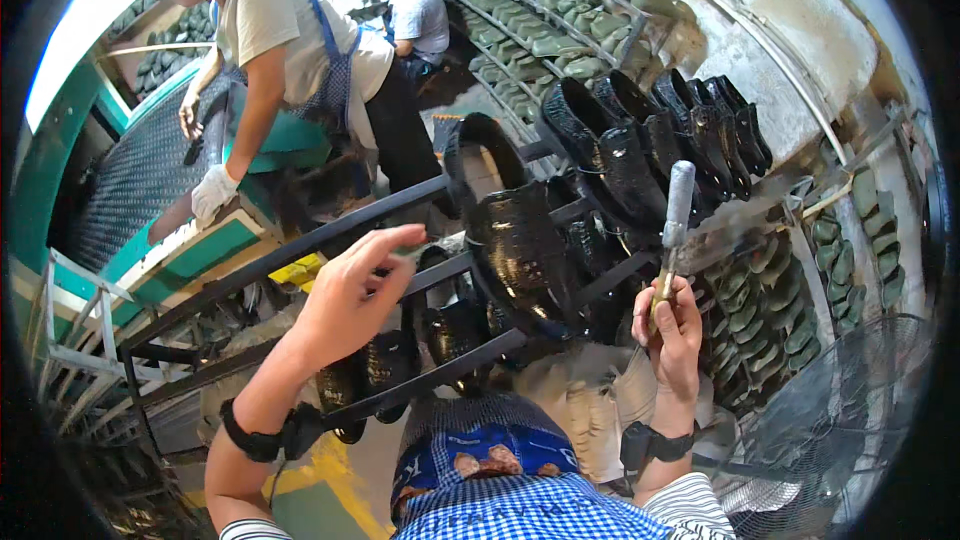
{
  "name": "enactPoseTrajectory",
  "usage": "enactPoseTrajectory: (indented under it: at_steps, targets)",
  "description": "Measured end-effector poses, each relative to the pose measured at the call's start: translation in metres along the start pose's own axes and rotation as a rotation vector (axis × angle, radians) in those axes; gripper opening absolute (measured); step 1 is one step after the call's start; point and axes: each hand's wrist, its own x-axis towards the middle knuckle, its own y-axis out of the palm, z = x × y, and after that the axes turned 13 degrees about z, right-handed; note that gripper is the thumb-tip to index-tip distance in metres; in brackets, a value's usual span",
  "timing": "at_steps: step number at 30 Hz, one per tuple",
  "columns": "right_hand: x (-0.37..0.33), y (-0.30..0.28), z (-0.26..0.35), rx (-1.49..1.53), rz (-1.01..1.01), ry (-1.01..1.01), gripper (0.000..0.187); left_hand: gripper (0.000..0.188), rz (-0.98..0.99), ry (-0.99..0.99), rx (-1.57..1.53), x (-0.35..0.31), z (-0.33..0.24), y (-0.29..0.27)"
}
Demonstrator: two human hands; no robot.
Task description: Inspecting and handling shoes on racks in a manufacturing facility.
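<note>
My left hand [352, 290] is raised beside a glossy black woven-textured shoe [515, 240] on the rack. Its fingers are bent together, and a small greenish bit shows at the fingertips, too small to name. On the right, my right hand [674, 335] grips a slim tool with a grey cylindrical end [678, 205] and a brass-coloured neck. The tool points upward, in front of more black shoes [605, 155]. The nearest shoe sits on the rack's dark bars, its opening turned away from me.
A black metal rack [400, 202] crosses in front of me, with more black shoes [455, 335] on a lower level. Green shoe lasts [540, 30] fill shelves behind. A mesh fan guard [840, 430] stands at right. One person [290, 50] works at a green machine; another [415, 15] sits farther back.
</note>
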Motion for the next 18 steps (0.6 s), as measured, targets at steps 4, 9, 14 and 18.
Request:
enactPoseTrajectory:
  at_steps: [4,9,14,18]
  targets:
    - [-0.002,-0.021,-0.006,0.062,0.002,-0.004,0.029,0.05,-0.12,0.004,-0.096,0.04,-0.017,0.023]
    - [-0.002,-0.045,-0.011,0.19,-0.048,-0.006,0.022,0.053,-0.129,-0.069,-0.134,0.082,-0.043,0.05]
    - [0.0,-0.063,-0.017,0.263,-0.118,-0.044,0.019,0.054,-0.19,-0.039,0.475,0.115,-0.041,0.059]
    - [-0.003,-0.078,-0.021,0.31,-0.15,-0.04,0.017,0.038,-0.063,-0.153,0.298,0.122,-0.035,0.057]
